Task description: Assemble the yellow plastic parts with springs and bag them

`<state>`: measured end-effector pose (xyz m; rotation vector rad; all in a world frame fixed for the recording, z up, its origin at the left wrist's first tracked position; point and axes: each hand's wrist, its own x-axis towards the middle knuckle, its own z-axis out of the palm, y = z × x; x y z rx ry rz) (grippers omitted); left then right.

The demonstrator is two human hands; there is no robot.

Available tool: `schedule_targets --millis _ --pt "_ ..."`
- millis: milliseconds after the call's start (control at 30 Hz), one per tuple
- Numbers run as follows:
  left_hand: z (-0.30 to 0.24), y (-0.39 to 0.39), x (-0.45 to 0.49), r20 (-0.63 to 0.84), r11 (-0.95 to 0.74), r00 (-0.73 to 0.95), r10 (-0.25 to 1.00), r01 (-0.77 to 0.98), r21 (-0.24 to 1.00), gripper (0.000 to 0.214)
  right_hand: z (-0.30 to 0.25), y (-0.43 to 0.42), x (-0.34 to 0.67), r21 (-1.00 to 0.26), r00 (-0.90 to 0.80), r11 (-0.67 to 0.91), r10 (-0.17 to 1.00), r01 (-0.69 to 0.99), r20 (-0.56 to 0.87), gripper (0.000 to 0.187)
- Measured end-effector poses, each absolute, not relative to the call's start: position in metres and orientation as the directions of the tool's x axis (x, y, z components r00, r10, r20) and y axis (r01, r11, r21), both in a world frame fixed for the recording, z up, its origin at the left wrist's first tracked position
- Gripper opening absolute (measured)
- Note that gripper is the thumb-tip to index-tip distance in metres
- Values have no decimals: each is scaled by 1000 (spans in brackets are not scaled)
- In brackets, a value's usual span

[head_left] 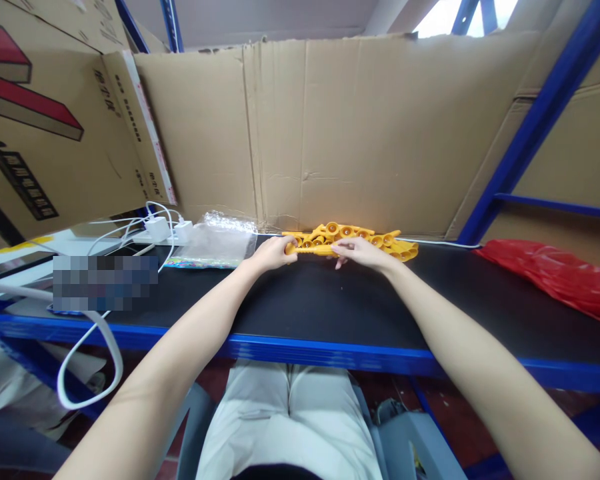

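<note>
Both hands are at the back of the black shelf, on a slim yellow plastic piece [314,250] held level between them. My left hand [275,253] is closed round its left end. On its right end, my right hand [356,252] pinches with thumb and forefinger, the other fingers curled below. Just behind lies a heap of yellow pieces with round cup-like hollows [347,231], partly hidden by my hands. Their exact kind cannot be made out.
Left of the hands lie a clear plastic bag [215,243] and white chargers [156,228] with cables. A red plastic bag [550,277] lies at right. Cardboard [380,133] walls the back; a blue metal edge [325,350] runs along the front.
</note>
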<state>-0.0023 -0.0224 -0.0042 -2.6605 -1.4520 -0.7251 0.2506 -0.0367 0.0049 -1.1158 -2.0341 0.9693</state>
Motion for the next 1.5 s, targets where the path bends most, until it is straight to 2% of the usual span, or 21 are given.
schedule_targets --millis 100,200,267,400,567,767,933,1000,1100,1167,1300,1367,1500 --pt "-4 -24 0 418 -575 468 779 799 176 32 0 -34 248 -887 -430 248 901 389 63 44" --pt "-5 -23 1 420 -576 467 778 798 178 31 -3 -33 245 -933 -365 130 931 335 -1 45" --pt "-5 -23 1 417 -562 451 789 805 192 31 -3 -34 246 -949 -385 100 922 299 -24 42" --pt "-5 -23 0 402 -535 426 811 817 214 31 1 -39 251 -964 -509 119 860 240 -20 36" --pt "-3 -26 1 431 -555 437 789 808 196 31 3 -37 255 -955 -524 170 852 244 18 33" --pt "-4 -27 1 463 -571 442 768 800 184 30 2 -36 244 -915 -351 134 936 381 -9 52" --pt "-5 -24 1 470 -562 426 773 803 197 30 2 -38 238 -921 -295 103 955 377 -14 60" --pt "-6 -22 2 475 -555 416 776 808 199 31 3 -38 241 -932 -341 103 940 347 -23 54" --pt "-7 -21 2 485 -561 421 767 806 188 30 3 -37 247 -945 -420 166 907 280 34 36" --pt "-7 -21 2 491 -564 426 760 807 173 30 3 -37 250 -943 -437 213 896 254 85 39" --pt "-5 -26 2 493 -554 427 758 821 141 32 0 -34 250 -930 -466 251 879 269 102 29" --pt "-4 -29 3 499 -555 430 752 821 130 31 0 -34 248 -928 -450 220 890 301 65 35" --pt "-2 -33 5 501 -548 418 758 824 141 29 1 -36 240 -913 -300 147 953 381 29 49"
